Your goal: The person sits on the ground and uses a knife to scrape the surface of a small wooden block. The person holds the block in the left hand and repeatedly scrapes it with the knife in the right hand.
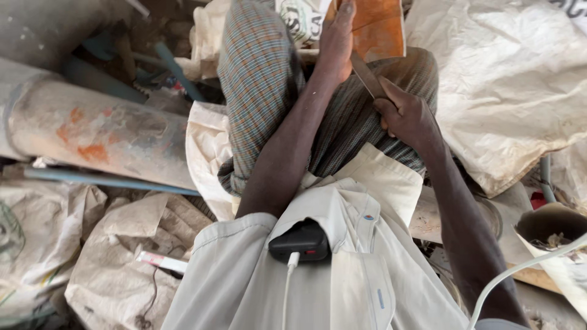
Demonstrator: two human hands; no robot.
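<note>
Head view: left hand [338, 43] grips orange slab [379, 27]; right hand [406, 113] clamps blade [365, 74]; sacks [507, 79] around.

Large grey pipe [92, 131] with orange patches lying at left; crumpled woven sacks [513, 79] around it (cream, stained); a black power bank [301, 242] with white cable [287, 287] in a shirt pocket.

Floor [538, 302] littered: grey pipe [98, 131] at 9 o'clock, woven sacks [122, 269] at 7, big sack [513, 91] at 2.
</note>
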